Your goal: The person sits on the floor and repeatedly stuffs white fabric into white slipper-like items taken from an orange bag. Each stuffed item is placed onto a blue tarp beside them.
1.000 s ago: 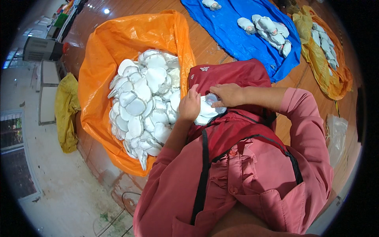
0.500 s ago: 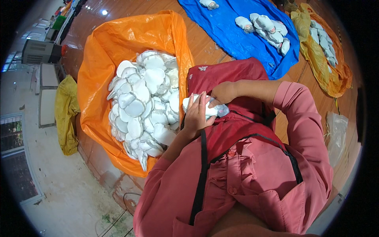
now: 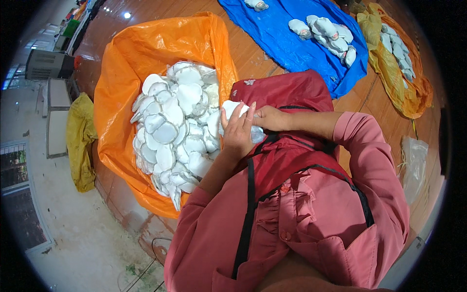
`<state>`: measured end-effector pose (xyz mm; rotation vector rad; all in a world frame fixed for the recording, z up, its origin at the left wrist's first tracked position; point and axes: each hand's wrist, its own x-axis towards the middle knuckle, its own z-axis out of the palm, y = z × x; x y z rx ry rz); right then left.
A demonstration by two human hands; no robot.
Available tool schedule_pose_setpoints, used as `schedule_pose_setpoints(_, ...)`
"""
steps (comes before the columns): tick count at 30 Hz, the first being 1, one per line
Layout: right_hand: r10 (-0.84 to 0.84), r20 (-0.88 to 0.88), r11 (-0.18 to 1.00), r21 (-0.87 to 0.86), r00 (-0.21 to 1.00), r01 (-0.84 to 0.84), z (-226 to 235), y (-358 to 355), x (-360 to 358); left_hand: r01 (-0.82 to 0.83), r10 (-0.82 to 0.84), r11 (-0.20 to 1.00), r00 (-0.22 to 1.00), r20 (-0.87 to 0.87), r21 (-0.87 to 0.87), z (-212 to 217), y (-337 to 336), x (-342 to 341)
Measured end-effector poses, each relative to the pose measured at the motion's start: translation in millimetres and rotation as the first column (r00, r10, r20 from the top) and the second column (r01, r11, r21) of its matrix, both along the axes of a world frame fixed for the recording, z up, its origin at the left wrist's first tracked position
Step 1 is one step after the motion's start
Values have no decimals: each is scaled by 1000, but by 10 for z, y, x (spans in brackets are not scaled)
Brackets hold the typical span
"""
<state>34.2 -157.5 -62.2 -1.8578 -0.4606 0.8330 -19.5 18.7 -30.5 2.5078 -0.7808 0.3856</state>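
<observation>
Moved: both my hands shifted slightly on the white pad [image 3: 232, 108].
Grip: left hand [image 3: 238, 129] and right hand [image 3: 268, 118] closed around it, over my lap.
Progress: orange bag [image 3: 126, 53] heaped with white pieces [image 3: 175, 131]; much seems left.

Hands: two, left [image 3: 237, 132] and right [image 3: 270, 118]. Orange sheets: two, one near [image 3: 126, 63], one far right [image 3: 413, 92]. Blue sheet [image 3: 287, 39]: one. Yellow bag [image 3: 80, 141]: one. White pieces: three heaps [image 3: 175, 131], [image 3: 326, 31], [image 3: 396, 51]; individual pieces too many to count.
</observation>
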Motion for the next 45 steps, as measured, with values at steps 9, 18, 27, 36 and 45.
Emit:
schedule_pose_setpoints(9, 119, 73, 991, 52, 990, -123, 31, -296, 23, -15, 14, 999, 1000, -17, -33, -243, -170, -4)
schedule_pose_setpoints(18, 228, 208, 974, -39, 951, -224, 216, -365, 163, -89, 81, 995, 980, -179, -35, -287, -126, 179)
schedule_pose_setpoints(27, 200, 170, 980, -28, 965, -199, 99, -499, 147, -82, 67, 994, 978, -197, -68, -313, -93, 172)
schedule_pose_setpoints(36, 66, -332, 998, 18, 941, -64, -272, -539, 395, -49, 39, 998, 984, -173, -49, -374, -99, 162)
schedule_pose_setpoints(45, 73, -201, 997, 15, 977, -71, -494, -532, 420, 69, -71, 997, 990, -120, -15, -281, -11, 180)
